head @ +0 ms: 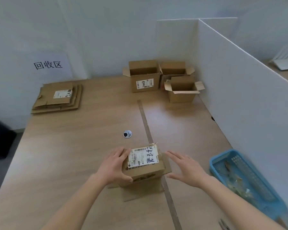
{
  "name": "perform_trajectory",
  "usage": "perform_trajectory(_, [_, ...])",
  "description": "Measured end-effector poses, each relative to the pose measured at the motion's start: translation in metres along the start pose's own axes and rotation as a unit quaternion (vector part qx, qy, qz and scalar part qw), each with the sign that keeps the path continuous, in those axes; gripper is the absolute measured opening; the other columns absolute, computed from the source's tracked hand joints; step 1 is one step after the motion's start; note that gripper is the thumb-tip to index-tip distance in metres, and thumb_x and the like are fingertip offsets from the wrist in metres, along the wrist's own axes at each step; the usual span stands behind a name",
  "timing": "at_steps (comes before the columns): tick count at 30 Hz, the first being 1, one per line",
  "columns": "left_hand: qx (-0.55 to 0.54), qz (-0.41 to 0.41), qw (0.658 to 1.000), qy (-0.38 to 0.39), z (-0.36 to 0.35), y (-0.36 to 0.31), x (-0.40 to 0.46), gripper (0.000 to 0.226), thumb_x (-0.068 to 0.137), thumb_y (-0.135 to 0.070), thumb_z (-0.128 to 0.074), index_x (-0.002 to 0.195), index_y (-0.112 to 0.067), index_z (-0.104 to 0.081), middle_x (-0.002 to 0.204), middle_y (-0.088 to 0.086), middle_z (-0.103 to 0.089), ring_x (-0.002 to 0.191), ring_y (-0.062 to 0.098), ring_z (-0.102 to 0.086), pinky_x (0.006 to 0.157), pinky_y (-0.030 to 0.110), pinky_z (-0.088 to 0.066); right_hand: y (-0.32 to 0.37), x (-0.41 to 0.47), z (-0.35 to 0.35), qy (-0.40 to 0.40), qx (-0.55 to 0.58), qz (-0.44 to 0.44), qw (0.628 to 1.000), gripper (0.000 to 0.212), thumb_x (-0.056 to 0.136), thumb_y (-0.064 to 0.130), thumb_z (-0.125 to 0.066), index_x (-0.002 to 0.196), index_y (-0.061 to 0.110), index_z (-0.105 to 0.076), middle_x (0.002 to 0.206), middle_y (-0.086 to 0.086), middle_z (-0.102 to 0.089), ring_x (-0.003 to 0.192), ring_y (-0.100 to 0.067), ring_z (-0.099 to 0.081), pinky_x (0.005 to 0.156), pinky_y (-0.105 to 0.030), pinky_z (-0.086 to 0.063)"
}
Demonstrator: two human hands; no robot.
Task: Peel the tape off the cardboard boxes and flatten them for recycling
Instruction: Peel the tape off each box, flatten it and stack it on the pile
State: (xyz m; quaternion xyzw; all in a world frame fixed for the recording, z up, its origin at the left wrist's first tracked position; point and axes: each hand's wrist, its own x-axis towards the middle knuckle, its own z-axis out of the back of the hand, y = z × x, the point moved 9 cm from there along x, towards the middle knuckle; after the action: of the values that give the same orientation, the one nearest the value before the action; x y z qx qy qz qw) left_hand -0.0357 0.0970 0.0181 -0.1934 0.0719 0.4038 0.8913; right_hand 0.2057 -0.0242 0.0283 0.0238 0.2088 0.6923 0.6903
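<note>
A small cardboard box (pixel 144 170) with a white shipping label on top stands on the wooden table (pixel 73 155), its bottom flaps spread flat around it. My left hand (pixel 114 165) grips the box's left side, fingers curled over the top edge and thumb on the near corner. My right hand (pixel 184 168) hovers just right of the box with fingers straight and spread, not touching it. Three open boxes stand at the back: a taller labelled one (pixel 144 77), one behind it (pixel 173 68), and a smaller one (pixel 181 90).
A stack of flattened boxes (pixel 56 98) lies at the back left under a wall sign (pixel 47 64). A blue basket (pixel 244 180) holding peeled tape sits at the right. White partition (pixel 239 90) bounds the right side. A cable grommet (pixel 127 134) sits mid-table. Scissors' tips (pixel 224 225) show bottom right.
</note>
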Motion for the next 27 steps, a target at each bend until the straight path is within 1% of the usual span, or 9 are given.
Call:
perform_trajectory(2, [0.023,-0.028,0.999,0.010,-0.003,-0.006,0.011,0.127,0.063,-0.079,-0.069,0.163,-0.029,-0.009,0.170,-0.002,0.000,0.156,0.018,0.006,0.125,0.035,0.011,0.009,0.006,-0.002,-0.032,0.041,0.007,0.999,0.073,0.094,0.064,-0.054,0.157,0.046,-0.021,0.165,0.022,-0.018,0.147,-0.007,-0.031,0.112,-0.023,-0.028])
perform_trajectory(4, [0.007,-0.042,0.999,0.003,-0.004,-0.015,0.019,0.122,0.068,-0.080,-0.067,0.163,-0.024,-0.015,0.170,-0.006,0.006,0.155,0.013,0.013,0.121,0.034,0.020,0.017,0.012,-0.006,-0.047,0.072,0.005,0.996,0.061,0.096,0.052,-0.059,0.152,0.046,-0.036,0.163,0.023,-0.021,0.143,-0.007,-0.037,0.106,-0.029,-0.040])
perform_trajectory(9, [-0.076,-0.005,0.994,-0.081,-0.001,-0.051,0.037,0.071,0.099,-0.064,-0.040,0.156,-0.021,-0.035,0.169,-0.002,-0.016,0.156,0.011,-0.004,0.126,0.037,0.007,0.022,0.019,-0.013,-0.085,0.090,0.024,0.992,0.053,0.093,0.042,-0.066,0.144,0.042,-0.049,0.161,0.020,-0.027,0.136,-0.010,-0.048,0.097,-0.035,-0.051])
perform_trajectory(12, [-0.004,0.026,0.995,-0.098,-0.018,-0.073,0.043,0.076,0.099,-0.070,-0.022,0.161,-0.025,-0.020,0.170,-0.001,-0.010,0.157,0.019,0.000,0.125,0.047,0.009,0.021,0.012,-0.013,-0.126,0.080,0.049,0.987,0.053,0.089,0.044,-0.071,0.139,0.040,-0.053,0.162,0.021,-0.028,0.135,-0.010,-0.049,0.093,-0.033,-0.054])
perform_trajectory(14, [0.042,0.050,0.991,-0.113,-0.028,-0.078,0.045,0.081,0.097,-0.074,-0.011,0.162,-0.025,-0.011,0.171,0.000,-0.004,0.157,0.023,0.004,0.124,0.052,0.011,0.020,0.008,-0.009,-0.184,0.081,0.071,0.977,0.043,0.083,0.028,-0.081,0.123,0.034,-0.064,0.156,0.014,-0.043,0.135,-0.013,-0.051,0.095,-0.035,-0.056])
perform_trajectory(17, [0.063,0.050,0.988,-0.134,-0.035,-0.075,0.047,0.081,0.098,-0.072,-0.008,0.163,-0.023,-0.011,0.171,0.001,-0.006,0.157,0.024,0.001,0.124,0.054,0.009,0.026,0.004,-0.010,-0.257,0.054,0.119,0.957,0.033,0.079,0.012,-0.086,0.104,0.028,-0.070,0.138,0.004,-0.062,0.128,-0.019,-0.059,0.092,-0.035,-0.058])
perform_trajectory(20, [0.066,0.039,0.987,-0.142,-0.037,-0.073,0.051,0.076,0.100,-0.067,-0.010,0.162,-0.023,-0.015,0.170,0.000,-0.010,0.157,0.024,-0.003,0.124,0.054,0.008,0.031,-0.001,-0.008,-0.305,0.031,0.159,0.939,0.024,0.080,0.011,-0.086,0.096,0.026,-0.075,0.123,0.005,-0.070,0.117,-0.019,-0.066,0.080,-0.033,-0.060])
perform_trajectory(24, [0.068,0.041,0.987,-0.137,-0.038,-0.073,0.051,0.075,0.099,-0.067,-0.007,0.161,-0.025,-0.013,0.170,-0.003,-0.009,0.157,0.023,-0.001,0.124,0.052,0.009,0.036,-0.004,-0.001,-0.313,0.001,0.188,0.931,0.026,0.072,0.008,-0.091,0.084,0.026,-0.076,0.118,0.007,-0.074,0.106,-0.016,-0.072,0.064,-0.029,-0.060])
perform_trajectory(27, [0.075,0.044,0.987,-0.135,-0.037,-0.074,0.050,0.076,0.098,-0.067,-0.004,0.161,-0.025,-0.013,0.170,-0.003,-0.008,0.157,0.022,-0.001,0.124,0.053,0.007,0.042,-0.008,0.006,-0.312,-0.028,0.207,0.927,0.017,0.082,0.013,-0.082,0.076,0.025,-0.072,0.117,0.008,-0.074,0.099,-0.012,-0.074,0.047,-0.025,-0.053])
